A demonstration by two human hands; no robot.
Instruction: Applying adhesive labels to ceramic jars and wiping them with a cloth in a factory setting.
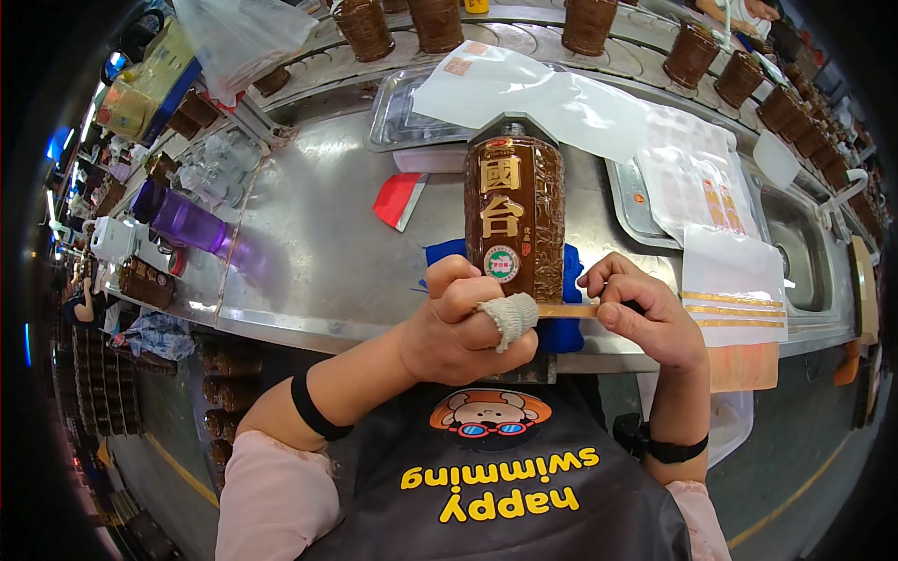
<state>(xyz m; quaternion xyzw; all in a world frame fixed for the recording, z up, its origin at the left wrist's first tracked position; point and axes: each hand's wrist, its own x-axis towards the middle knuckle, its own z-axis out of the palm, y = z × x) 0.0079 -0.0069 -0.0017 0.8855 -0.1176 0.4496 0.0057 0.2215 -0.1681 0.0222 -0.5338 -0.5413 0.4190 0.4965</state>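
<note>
A brown, textured bottle with raised gold characters and a round green-and-white sticker lies in front of me on a dark support, over a blue cloth. Across its near end runs a narrow gold strip. My right hand pinches the strip's right end between thumb and finger. My left hand is closed at the bottle's lower left, around the strip's other end, which its fingers hide. A whitish fabric cover wraps one of its fingers.
Metal trays bear white sheets; one sheet with gold strips lies right. A red-and-white piece lies left of the bottle, a purple cup farther left. Brown bottles line a conveyor behind. A sink is at right.
</note>
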